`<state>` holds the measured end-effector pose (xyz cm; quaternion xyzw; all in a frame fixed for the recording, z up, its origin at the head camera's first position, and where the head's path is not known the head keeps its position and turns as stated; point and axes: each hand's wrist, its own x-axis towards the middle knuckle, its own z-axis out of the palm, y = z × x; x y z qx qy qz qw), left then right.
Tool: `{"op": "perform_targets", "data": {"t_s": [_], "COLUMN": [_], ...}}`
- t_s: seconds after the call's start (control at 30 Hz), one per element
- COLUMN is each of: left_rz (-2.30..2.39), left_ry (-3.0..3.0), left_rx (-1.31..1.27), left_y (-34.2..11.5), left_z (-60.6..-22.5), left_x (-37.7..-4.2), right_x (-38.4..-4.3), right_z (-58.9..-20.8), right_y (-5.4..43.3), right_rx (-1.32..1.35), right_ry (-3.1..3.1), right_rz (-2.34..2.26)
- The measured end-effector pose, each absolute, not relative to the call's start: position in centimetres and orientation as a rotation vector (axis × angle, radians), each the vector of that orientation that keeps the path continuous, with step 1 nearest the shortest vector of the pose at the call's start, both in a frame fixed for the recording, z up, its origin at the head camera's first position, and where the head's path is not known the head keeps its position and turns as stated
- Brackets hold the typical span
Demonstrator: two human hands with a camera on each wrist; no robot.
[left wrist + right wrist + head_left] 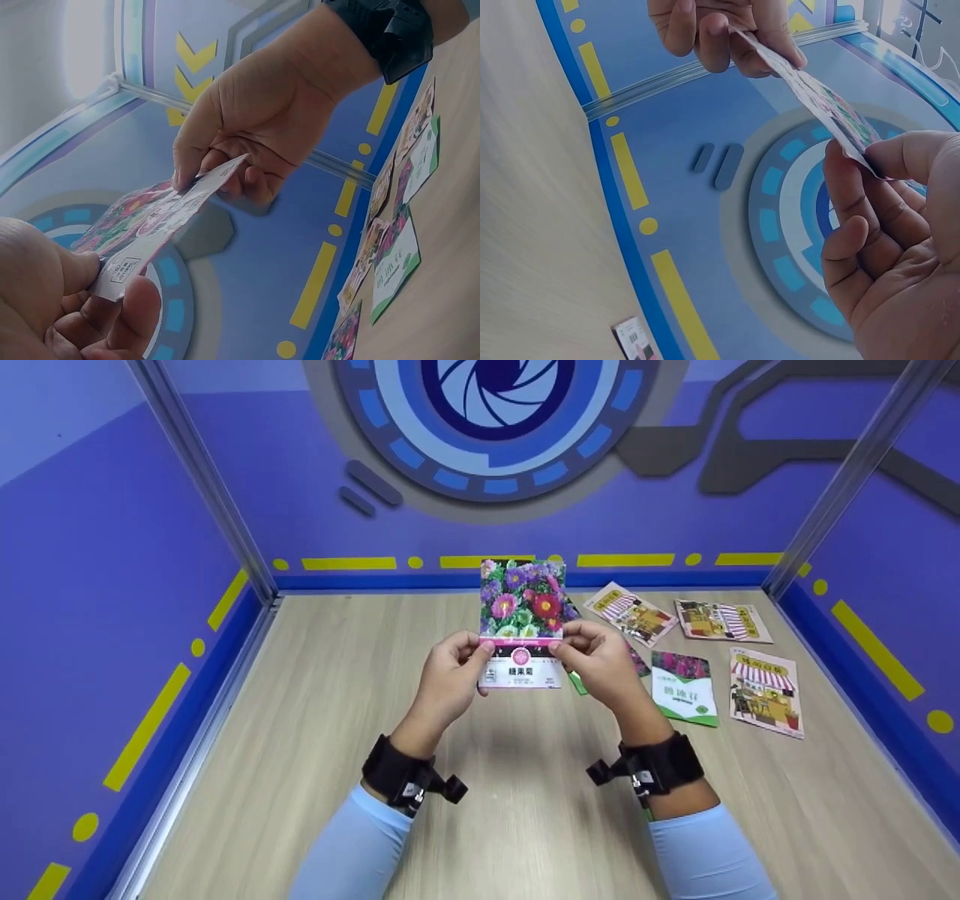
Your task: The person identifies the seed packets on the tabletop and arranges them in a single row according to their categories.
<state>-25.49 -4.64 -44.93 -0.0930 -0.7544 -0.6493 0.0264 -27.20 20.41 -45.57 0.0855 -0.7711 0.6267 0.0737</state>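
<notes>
Both hands hold up a flower seed packet (521, 600) above the table, its front turned toward the head camera. Pink, purple and red blooms fill its upper part; a white label with dark characters lies below. My left hand (450, 675) pinches the left edge between thumb and fingers. At the opposite edge, my right hand (604, 667) pinches it the same way. In the left wrist view the packet (169, 217) appears nearly edge-on, slightly bowed. From the right wrist, the packet (817, 101) slants between the two hands.
On the wooden table (322, 720), to the right, lie several more packets: pink ones with a striped-awning shop picture (766, 692) and a white-and-green one with magenta flowers (684, 688). Others are partly hidden behind the right hand. Purple-blue panels (247, 495) wall the table's back and sides.
</notes>
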Motion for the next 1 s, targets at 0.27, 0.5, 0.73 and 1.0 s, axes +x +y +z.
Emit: {"op": "perform_targets", "data": {"t_s": [0.27, 0.5, 0.73, 1.0], "left_rz": [-2.026, -1.992, -1.896, -1.748], "left_ry": [-2.331, -2.379, -2.489, -2.667], "left_rx": [-0.329, -0.319, -0.210, -0.040], "left_y": [-4.8, -5.0, -6.1, -9.5], "left_z": [-44.8, -45.0, -45.5, -48.1], "left_x": [-25.5, -25.8, -26.9, -30.2], "right_x": [-27.1, -27.4, -29.1, -31.6], "right_z": [-45.4, -45.8, -47.2, -51.4], "right_y": [20.5, 20.7, 21.6, 24.5], "right_rx": [0.303, 0.302, 0.362, 0.101], "right_ry": [-2.247, -2.309, -2.382, -2.751], "right_rz": [1.955, 1.954, 1.982, 1.397]}}
